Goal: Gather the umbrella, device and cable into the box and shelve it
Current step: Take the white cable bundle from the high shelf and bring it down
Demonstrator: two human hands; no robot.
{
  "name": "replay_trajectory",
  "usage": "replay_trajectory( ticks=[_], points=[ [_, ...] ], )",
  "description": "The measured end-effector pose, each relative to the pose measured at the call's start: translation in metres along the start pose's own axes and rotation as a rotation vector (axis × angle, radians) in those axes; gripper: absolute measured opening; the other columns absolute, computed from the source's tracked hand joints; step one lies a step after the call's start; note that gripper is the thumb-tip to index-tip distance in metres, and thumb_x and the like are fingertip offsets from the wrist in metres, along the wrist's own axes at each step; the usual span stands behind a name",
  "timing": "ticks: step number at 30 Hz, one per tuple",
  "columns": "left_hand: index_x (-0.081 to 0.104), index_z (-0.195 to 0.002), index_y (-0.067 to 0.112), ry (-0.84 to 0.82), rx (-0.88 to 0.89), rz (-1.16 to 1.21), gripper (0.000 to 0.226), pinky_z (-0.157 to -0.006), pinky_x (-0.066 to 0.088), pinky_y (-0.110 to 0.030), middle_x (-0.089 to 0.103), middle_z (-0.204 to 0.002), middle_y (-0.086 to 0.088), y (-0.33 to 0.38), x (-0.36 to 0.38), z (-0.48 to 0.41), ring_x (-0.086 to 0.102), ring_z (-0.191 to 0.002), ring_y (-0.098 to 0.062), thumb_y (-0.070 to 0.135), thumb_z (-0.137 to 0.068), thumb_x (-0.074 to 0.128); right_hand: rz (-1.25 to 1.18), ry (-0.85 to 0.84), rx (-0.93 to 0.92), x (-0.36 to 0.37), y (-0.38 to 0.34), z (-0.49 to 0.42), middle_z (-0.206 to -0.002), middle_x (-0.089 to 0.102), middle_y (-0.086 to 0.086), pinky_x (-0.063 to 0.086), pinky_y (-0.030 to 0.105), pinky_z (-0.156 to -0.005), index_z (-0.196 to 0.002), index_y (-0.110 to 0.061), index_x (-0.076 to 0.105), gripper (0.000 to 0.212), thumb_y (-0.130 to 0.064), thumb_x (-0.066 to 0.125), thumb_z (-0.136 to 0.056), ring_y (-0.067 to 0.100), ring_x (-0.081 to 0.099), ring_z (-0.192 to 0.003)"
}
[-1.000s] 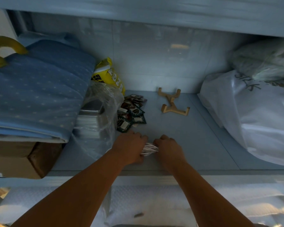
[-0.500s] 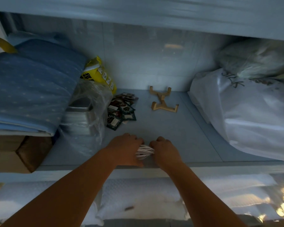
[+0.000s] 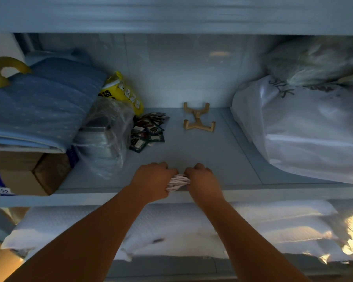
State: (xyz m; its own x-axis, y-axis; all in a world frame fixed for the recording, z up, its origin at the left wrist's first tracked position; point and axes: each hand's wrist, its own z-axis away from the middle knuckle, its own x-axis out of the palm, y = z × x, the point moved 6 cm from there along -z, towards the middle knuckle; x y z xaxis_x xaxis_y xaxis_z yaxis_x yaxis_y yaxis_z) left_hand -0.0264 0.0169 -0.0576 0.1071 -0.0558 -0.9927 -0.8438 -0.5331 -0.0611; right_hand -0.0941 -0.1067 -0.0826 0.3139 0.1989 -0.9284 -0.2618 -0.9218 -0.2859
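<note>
A bundled white cable (image 3: pixel 178 181) lies at the front edge of the pale shelf (image 3: pixel 208 157). My left hand (image 3: pixel 153 181) grips its left end and my right hand (image 3: pixel 204 182) grips its right end, both fists closed, so only the middle coils show. A yellow curved handle (image 3: pixel 0 70), perhaps the umbrella's, sticks up at the far left above folded blue bedding. A cardboard box (image 3: pixel 25 171) sits under that bedding at the left. No device is recognisable.
Folded blue bedding (image 3: pixel 39 106) tops the box. Beside it are a clear plastic bag with metal tins (image 3: pixel 104 137), a yellow packet (image 3: pixel 122 92), several dark sachets (image 3: pixel 149 129) and a wooden stand (image 3: pixel 198 121). White bags (image 3: pixel 304 127) fill the right. White padding (image 3: pixel 171 226) lies below.
Both hands stay closed on the cable near the shelf's front edge. The camera view shifted slightly, with the yellow handle back in sight at the left.
</note>
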Motion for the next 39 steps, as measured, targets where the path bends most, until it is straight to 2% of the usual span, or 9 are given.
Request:
replay_trajectory(
  ticks=[5,11,22,25,31,36,39],
  points=[
    [0.058,-0.129,0.031,0.061,0.053,-0.01,0.045,-0.063,0.045,-0.031,0.06,-0.111,-0.003,0.026,-0.02,-0.003,0.059,-0.095,-0.023,0.036,-0.084,0.064,0.0,0.079,0.059,-0.03,0.012,0.015,-0.113,0.057,0.011,0.052,0.035,-0.078,-0.112,-0.014,0.067,0.024,-0.006,0.051,-0.095,0.03,0.056,-0.101],
    [0.054,-0.131,0.036,0.093,0.179,-0.019,0.05,-0.066,0.047,-0.032,0.058,-0.111,-0.001,0.057,-0.03,-0.013,0.057,-0.097,-0.022,0.038,-0.083,0.066,0.034,0.143,0.185,-0.059,0.028,0.046,-0.111,0.058,0.009,0.052,0.034,-0.08,-0.11,-0.017,0.067,0.022,-0.011,0.052,-0.095,0.029,0.057,-0.1],
    [0.053,-0.127,0.04,0.168,0.444,0.028,0.047,-0.072,0.044,-0.033,0.059,-0.112,0.002,0.136,-0.043,-0.007,0.06,-0.099,-0.023,0.04,-0.081,0.066,0.121,0.273,0.479,-0.098,0.053,0.136,-0.108,0.06,0.005,0.052,0.031,-0.078,-0.112,-0.021,0.069,0.023,-0.01,0.059,-0.094,0.025,0.057,-0.098],
    [0.053,-0.13,0.04,0.187,0.54,0.056,0.051,-0.069,0.044,-0.029,0.062,-0.11,0.002,0.168,-0.043,0.001,0.061,-0.093,-0.02,0.041,-0.082,0.069,0.16,0.31,0.561,-0.108,0.059,0.17,-0.108,0.06,0.003,0.054,0.031,-0.077,-0.114,-0.023,0.069,0.024,-0.013,0.065,-0.092,0.022,0.057,-0.094],
    [0.053,-0.13,0.038,0.203,0.751,0.053,0.053,-0.062,0.04,-0.026,0.065,-0.108,0.002,0.246,-0.044,0.027,0.062,-0.085,-0.016,0.049,-0.081,0.072,0.225,0.338,0.726,-0.133,0.076,0.254,-0.107,0.06,0.005,0.053,0.033,-0.077,-0.113,-0.023,0.07,0.024,-0.014,0.058,-0.094,0.024,0.056,-0.096],
    [0.054,-0.128,0.037,0.233,0.91,0.08,0.055,-0.072,0.053,-0.032,0.067,-0.114,0.001,0.315,-0.057,0.054,0.066,-0.092,-0.019,0.051,-0.079,0.074,0.276,0.356,0.873,-0.158,0.091,0.326,-0.108,0.06,0.007,0.042,0.028,-0.071,-0.111,-0.022,0.069,0.025,-0.012,0.059,-0.091,0.03,0.059,-0.099],
    [0.055,-0.127,0.035,0.232,1.0,0.077,0.054,-0.073,0.057,-0.035,0.067,-0.113,-0.002,0.363,-0.066,0.078,0.066,-0.095,-0.023,0.045,-0.078,0.076,0.291,0.371,0.958,-0.173,0.1,0.378,-0.109,0.059,0.006,0.048,0.032,-0.075,-0.112,-0.023,0.067,0.024,-0.015,0.058,-0.091,0.03,0.059,-0.101]
  ],
)
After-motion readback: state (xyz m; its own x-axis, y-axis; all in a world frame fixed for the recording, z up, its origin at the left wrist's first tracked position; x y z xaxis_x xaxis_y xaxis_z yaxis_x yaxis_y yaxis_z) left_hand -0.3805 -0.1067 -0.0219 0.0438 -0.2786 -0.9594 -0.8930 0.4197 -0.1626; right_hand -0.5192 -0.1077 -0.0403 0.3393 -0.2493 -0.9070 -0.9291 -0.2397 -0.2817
